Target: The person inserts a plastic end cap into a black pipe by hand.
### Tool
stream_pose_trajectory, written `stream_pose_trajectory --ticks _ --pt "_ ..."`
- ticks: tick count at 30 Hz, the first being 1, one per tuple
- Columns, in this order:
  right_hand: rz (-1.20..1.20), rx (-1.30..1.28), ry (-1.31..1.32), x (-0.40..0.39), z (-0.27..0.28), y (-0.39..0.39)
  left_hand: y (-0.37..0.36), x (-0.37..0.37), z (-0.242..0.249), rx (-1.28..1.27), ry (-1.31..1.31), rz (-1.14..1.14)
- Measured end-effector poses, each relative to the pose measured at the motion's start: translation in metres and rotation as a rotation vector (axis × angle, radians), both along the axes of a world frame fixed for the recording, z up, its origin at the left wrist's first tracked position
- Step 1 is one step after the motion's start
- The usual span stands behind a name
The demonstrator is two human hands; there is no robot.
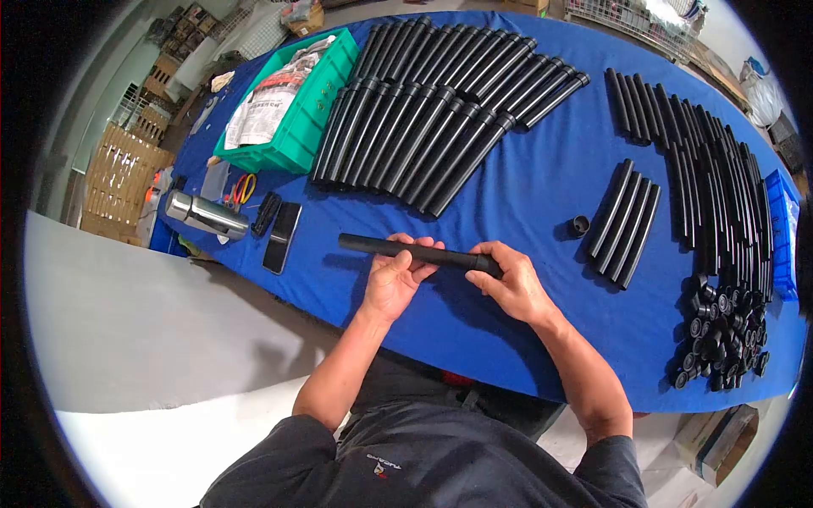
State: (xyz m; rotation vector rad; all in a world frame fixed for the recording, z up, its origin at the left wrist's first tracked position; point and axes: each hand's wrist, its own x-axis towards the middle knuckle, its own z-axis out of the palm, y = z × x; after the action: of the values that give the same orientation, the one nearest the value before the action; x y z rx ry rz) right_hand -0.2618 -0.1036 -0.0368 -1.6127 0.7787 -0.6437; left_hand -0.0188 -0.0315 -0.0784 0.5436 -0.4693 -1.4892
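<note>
A black plastic tube (360, 243) lies nearly level across both my hands above the blue cloth, its plain end pointing left. My left hand (396, 275) holds it near the middle, thumb on top and fingers beneath. Around the wider, collared right end my right hand (511, 284) is closed, partly hiding that end. Right of my hands, a single black cap (578, 226) rests on the cloth beside a few plain tubes (625, 224). Rows of capped tubes (415, 140) fan out beyond my hands.
Many more plain tubes (707, 182) and a heap of black caps (720, 334) cover the table's right side, near a blue bin (781, 233). At left stand a green crate (315, 110) with newspaper, a steel flask (207, 214), a phone (282, 238) and scissors (245, 189).
</note>
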Motion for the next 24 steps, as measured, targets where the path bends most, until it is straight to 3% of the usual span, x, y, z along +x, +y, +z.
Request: stream_pose_trajectory --ticks 2,5,8,11,20,24 --pt "0.023 -0.245 0.1 -0.004 -0.001 -0.004 0.0 -0.002 0.002 -0.005 -0.041 0.01" --pt "-0.005 -0.204 0.103 -0.005 0.002 -0.002 0.0 -0.002 0.002 -0.013 -0.013 0.002" --pt "-0.123 -0.224 -0.184 0.004 -0.022 -0.002 0.002 0.0 0.002 -0.021 0.024 -0.004" --pt "0.052 0.153 -0.042 -0.003 -0.009 -0.007 0.001 -0.003 0.004 -0.012 -0.003 -0.001" --pt "0.032 -0.026 0.007 0.0 -0.005 -0.002 0.002 -0.003 0.003 -0.006 -0.036 0.004" --pt "-0.013 -0.363 0.043 0.0 -0.006 -0.001 0.001 -0.007 0.004 0.045 -0.072 0.039"
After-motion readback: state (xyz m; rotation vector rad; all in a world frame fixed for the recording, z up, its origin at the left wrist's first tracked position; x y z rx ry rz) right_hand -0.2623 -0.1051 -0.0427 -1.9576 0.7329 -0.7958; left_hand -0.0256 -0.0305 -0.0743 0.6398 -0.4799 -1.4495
